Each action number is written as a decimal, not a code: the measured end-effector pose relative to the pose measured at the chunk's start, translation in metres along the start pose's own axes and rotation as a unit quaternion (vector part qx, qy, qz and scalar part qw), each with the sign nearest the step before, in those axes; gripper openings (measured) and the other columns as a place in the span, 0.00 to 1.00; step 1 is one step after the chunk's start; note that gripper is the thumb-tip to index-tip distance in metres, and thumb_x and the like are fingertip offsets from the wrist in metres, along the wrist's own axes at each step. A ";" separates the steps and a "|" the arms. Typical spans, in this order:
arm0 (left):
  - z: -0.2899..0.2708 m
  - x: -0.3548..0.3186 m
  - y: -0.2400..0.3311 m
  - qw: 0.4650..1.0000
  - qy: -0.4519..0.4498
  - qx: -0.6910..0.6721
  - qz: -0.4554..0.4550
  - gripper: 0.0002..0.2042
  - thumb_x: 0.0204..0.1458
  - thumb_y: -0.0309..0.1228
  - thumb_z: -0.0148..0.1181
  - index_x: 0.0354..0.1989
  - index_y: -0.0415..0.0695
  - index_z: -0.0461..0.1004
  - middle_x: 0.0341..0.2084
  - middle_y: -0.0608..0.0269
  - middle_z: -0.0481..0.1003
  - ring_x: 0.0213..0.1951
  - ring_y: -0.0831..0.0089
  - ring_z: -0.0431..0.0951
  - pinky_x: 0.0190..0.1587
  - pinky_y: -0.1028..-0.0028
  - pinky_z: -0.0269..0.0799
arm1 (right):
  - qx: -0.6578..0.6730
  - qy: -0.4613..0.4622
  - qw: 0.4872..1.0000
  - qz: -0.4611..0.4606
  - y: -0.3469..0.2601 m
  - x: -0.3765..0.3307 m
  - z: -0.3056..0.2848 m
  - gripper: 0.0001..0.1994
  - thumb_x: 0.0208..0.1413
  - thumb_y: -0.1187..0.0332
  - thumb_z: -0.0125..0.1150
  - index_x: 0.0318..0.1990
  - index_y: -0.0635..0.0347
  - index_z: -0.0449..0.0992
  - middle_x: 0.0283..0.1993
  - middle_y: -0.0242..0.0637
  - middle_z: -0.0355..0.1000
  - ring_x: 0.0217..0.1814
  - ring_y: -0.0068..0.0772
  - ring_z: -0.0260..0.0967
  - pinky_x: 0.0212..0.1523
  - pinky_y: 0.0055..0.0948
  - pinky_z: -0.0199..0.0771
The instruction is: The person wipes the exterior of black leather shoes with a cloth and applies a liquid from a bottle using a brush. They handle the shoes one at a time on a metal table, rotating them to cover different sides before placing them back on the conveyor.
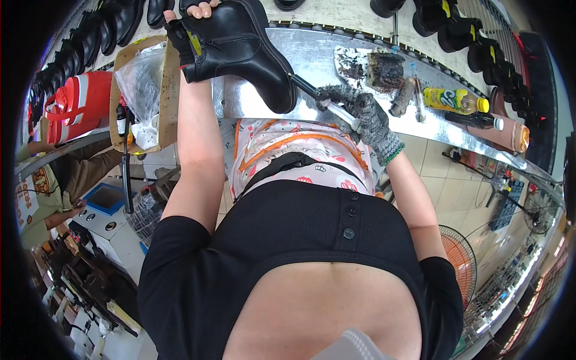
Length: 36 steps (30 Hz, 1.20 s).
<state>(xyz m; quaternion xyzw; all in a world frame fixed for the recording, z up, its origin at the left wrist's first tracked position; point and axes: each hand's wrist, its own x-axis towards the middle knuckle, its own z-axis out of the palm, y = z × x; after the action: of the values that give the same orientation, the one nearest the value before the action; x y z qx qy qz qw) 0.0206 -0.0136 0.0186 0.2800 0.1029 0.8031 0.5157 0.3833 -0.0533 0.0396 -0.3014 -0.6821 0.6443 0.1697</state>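
My left hand (pixel 202 9) is wrapped round the upper part of a black leather ankle boot (pixel 246 55), holding it tilted above the metal bench with its toe pointing toward me. A yellow-green mark shows near the boot's opening. My right hand (pixel 373 125), in a grey knit glove stained dark at the fingers, is closed on a thin brush-like tool (pixel 305 86) with a dark front part and a pale, see-through section. The tool's tip meets the edge of the boot's sole; its exact end is too small to make out.
A black-smeared pad (pixel 384 71) lies on the metal bench (pixel 312 45), with a yellow-labelled drink bottle (pixel 453 101) and other bottles to its right. At left stand a cardboard box (pixel 162 123) and red container (pixel 90 99). Black boots line racks behind. Another person (pixel 45 192) is at far left.
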 end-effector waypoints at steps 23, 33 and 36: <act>-0.135 0.019 -0.018 0.794 0.146 0.580 0.113 0.22 0.55 0.52 0.51 0.43 0.44 0.70 0.30 0.65 0.74 0.32 0.73 0.74 0.35 0.74 0.72 | 0.441 0.174 0.872 0.125 0.044 -0.014 0.002 0.45 0.53 0.29 0.27 0.53 0.65 0.68 0.38 0.51 0.74 0.14 0.18 0.59 0.15 0.13 0.62; -0.026 -0.030 0.007 0.566 0.177 0.794 0.135 0.38 0.43 0.67 0.50 0.44 0.39 0.67 0.32 0.45 0.76 0.38 0.47 0.77 0.37 0.57 0.69 | 0.397 0.282 0.859 0.158 0.027 -0.027 -0.006 0.31 0.59 0.41 0.38 0.52 0.60 0.71 0.37 0.38 0.74 0.20 0.20 0.61 0.19 0.17 0.63; -0.010 -0.050 0.009 0.559 0.185 0.797 0.133 0.39 0.41 0.64 0.56 0.46 0.37 0.66 0.31 0.46 0.77 0.37 0.49 0.77 0.38 0.59 0.70 | 0.361 0.299 0.872 0.139 0.023 -0.025 -0.001 0.30 0.60 0.43 0.39 0.53 0.60 0.70 0.34 0.37 0.73 0.20 0.21 0.61 0.19 0.17 0.62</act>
<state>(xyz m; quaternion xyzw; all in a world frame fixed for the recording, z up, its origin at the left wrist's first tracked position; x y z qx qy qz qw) 0.0236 -0.0606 -0.0026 0.4329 0.7559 0.4875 -0.0602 0.4075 -0.0682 0.0209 -0.4888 -0.2702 0.7417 0.3714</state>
